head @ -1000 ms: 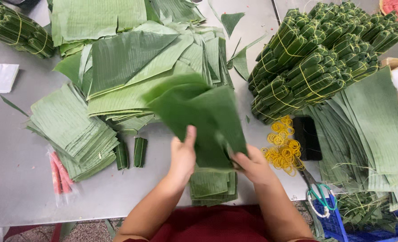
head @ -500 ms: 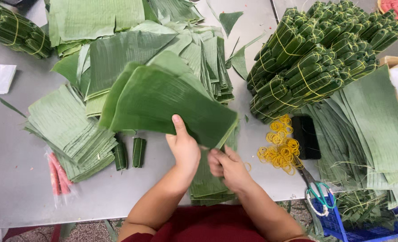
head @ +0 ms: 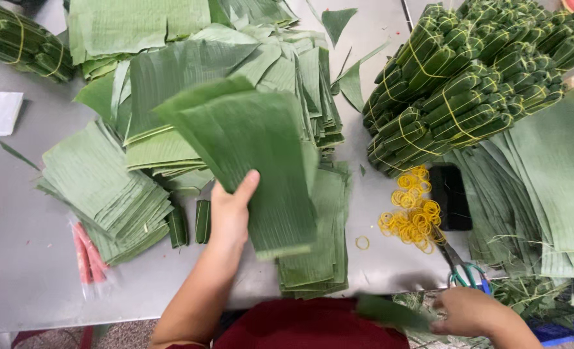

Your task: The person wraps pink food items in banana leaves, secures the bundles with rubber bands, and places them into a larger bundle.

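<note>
My left hand (head: 231, 208) grips a large green banana leaf piece (head: 251, 158) by its lower left edge and holds it raised over the grey table (head: 28, 271). Under the leaf lies a neat stack of cut leaf rectangles (head: 316, 252) at the table's front. My right hand (head: 471, 312) is down past the table's front edge, at the lower right. It holds a blurred dark green leaf strip (head: 390, 312). Two short rolled leaf bundles (head: 190, 224) lie just left of my left wrist.
Leaf stacks fill the left (head: 99, 187) and back (head: 190, 64) of the table. Tied leaf rolls (head: 474, 77) are heaped at the right above long leaf sheets (head: 545, 187). Yellow rubber bands (head: 411, 210), a black phone (head: 449, 197), scissors (head: 461, 268) and pink sticks in a bag (head: 86, 255) lie nearby.
My right hand has let go of the big leaf and dropped to the lower right with a strip. My left hand alone now holds the leaf, turned more upright.
</note>
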